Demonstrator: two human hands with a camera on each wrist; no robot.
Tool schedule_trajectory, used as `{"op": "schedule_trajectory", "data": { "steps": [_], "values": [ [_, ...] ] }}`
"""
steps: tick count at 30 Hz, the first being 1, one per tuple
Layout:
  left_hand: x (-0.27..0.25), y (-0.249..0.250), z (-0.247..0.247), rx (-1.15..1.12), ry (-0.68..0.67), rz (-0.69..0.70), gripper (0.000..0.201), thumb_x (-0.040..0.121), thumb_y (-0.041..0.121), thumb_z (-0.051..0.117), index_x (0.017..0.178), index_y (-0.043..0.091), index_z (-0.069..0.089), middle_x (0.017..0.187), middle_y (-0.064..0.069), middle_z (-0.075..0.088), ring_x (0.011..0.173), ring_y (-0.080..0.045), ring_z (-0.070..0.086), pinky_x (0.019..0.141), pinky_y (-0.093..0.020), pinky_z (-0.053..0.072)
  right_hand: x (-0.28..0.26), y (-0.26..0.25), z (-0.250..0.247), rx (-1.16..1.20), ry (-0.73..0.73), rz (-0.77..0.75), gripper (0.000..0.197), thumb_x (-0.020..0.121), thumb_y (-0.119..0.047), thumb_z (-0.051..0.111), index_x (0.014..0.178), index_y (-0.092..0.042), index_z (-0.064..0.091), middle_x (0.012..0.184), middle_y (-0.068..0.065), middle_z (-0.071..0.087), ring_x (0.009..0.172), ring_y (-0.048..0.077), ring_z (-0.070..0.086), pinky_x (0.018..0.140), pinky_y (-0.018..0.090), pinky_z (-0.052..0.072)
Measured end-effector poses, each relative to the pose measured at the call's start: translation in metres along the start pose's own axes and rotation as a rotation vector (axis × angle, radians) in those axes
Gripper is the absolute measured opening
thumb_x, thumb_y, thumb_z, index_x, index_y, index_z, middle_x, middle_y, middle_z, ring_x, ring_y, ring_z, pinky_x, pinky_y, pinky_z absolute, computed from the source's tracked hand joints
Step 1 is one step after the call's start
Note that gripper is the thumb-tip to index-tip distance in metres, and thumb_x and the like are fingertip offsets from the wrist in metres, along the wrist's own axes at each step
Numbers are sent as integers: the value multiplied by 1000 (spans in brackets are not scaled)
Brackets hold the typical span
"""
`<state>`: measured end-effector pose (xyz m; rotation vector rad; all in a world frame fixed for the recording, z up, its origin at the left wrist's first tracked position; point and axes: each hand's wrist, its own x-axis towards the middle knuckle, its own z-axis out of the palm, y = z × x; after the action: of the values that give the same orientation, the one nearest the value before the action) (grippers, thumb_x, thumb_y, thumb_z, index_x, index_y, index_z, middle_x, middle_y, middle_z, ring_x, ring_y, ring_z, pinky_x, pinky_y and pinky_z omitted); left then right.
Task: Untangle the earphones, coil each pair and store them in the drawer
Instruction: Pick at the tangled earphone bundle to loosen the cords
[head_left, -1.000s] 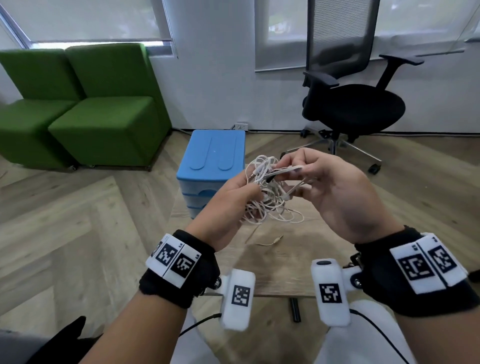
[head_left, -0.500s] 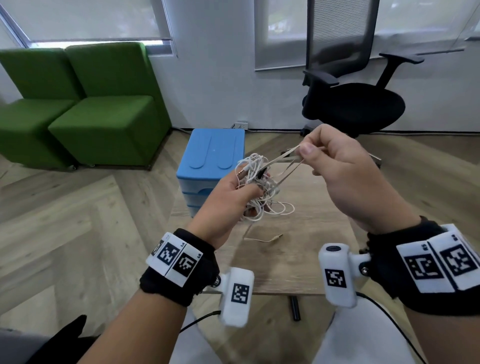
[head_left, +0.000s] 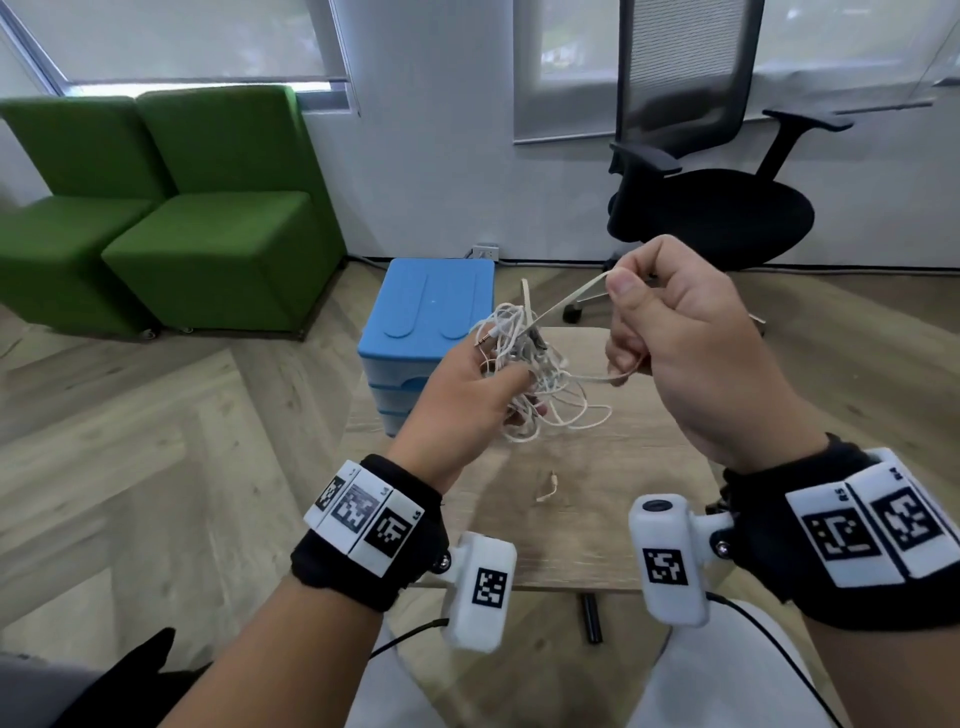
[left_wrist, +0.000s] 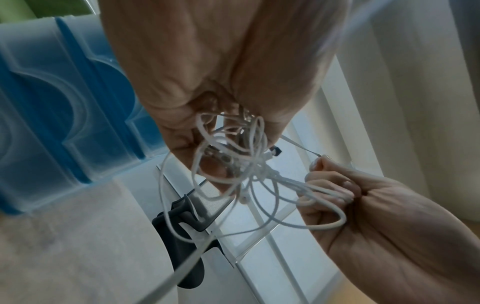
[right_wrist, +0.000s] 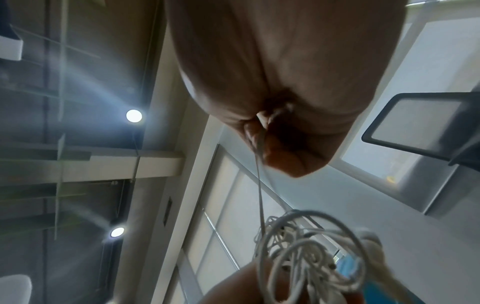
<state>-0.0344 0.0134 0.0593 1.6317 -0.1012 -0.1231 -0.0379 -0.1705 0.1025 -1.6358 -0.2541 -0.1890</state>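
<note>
Head view: left hand (head_left: 462, 400) grips earphone tangle (head_left: 535, 374); right hand (head_left: 691, 353) pinches, seemingly, one flat strand (head_left: 566, 301).

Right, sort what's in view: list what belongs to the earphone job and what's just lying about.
Job:
- tangled earphones, gripped by left hand
- flat cable, pinched by right hand
- blue drawer unit

Lying about:
- green seats
- black office chair
- small beige piece on table

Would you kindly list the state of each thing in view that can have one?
earphone tangle: still knotted, held above the table
flat cable: pulled taut out of the tangle
left hand: grips the tangle
right hand: pinches the flat cable
drawer unit: drawers look closed
loose earphone piece: lying on the table
office chair: unoccupied
</note>
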Motion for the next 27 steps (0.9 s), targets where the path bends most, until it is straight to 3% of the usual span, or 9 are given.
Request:
{"op": "schedule_trajectory", "data": {
  "steps": [3, 6, 9, 12, 16, 20, 22, 25, 27],
  "values": [
    [-2, -1, 2, -44, 4, -5, 25, 90, -4, 55, 110, 6, 67, 106, -30, 69, 90, -40, 69, 84, -60, 55, -1, -1, -3, 130, -42, 106, 17, 110, -15, 47, 93, -12, 47, 55, -5, 34, 46, 13, 29, 44, 27, 26],
    [-3, 0, 2, -91, 15, -30, 30, 93, -11, 50, 115, 1, 66, 105, -25, 70, 94, -36, 67, 89, -53, 53, -1, 0, -8, 161, -121, 174, 22, 109, -17, 47, 89, -9, 51, 54, -4, 27, 43, 12, 20, 44, 20, 17],
    [-6, 4, -1, -193, 1, -65, 35, 96, -13, 44, 117, 4, 67, 109, -23, 71, 97, -35, 66, 86, -48, 50, -2, 5, -12, 99, -160, 187, 34, 109, -23, 46, 88, 1, 59, 49, 2, 29, 40, 14, 23, 41, 19, 20],
    [-8, 7, -4, -271, -42, -100, 41, 96, -12, 40, 125, 2, 64, 119, -28, 68, 102, -37, 66, 78, -40, 52, -2, 13, -15, -64, -157, 166, 33, 108, -22, 50, 92, 4, 63, 53, 9, 47, 39, 21, 39, 40, 24, 29],
    [-9, 8, -5, -330, -107, -134, 40, 99, -9, 38, 130, -1, 60, 115, -22, 69, 93, -30, 70, 71, -36, 59, -3, 17, -12, -230, -153, 73, 6, 98, -11, 68, 102, -16, 70, 77, 5, 62, 50, 21, 54, 48, 19, 41],
    [-11, 7, -2, -302, -139, -169, 30, 95, -3, 45, 118, 3, 64, 101, -22, 69, 77, -26, 68, 68, -35, 54, -4, 13, -7, -373, -179, -150, 45, 93, -10, 73, 129, -36, 65, 113, -5, 56, 77, 5, 57, 70, 16, 48],
    [-13, 9, -1, -290, -173, -172, 32, 88, -4, 47, 116, -2, 63, 95, -23, 69, 74, -27, 68, 66, -33, 55, -2, 11, -4, -425, -247, -181, 48, 95, -12, 71, 135, -37, 64, 121, -7, 51, 83, 5, 57, 71, 13, 47],
    [-15, 10, 0, -271, -187, -170, 32, 88, -9, 44, 111, -2, 64, 95, -24, 71, 75, -26, 67, 65, -30, 54, 3, 16, -4, -521, -243, -205, 22, 93, -12, 73, 108, -27, 77, 104, -10, 61, 83, 11, 61, 70, 12, 43],
    [-15, 9, -1, -270, -172, -168, 39, 84, -5, 48, 121, -7, 60, 114, -38, 66, 90, -37, 62, 71, -37, 50, 5, 19, -6, -539, -153, -222, 9, 91, -12, 76, 91, -21, 78, 87, -11, 66, 77, 9, 61, 69, 11, 40]
  ]
}}
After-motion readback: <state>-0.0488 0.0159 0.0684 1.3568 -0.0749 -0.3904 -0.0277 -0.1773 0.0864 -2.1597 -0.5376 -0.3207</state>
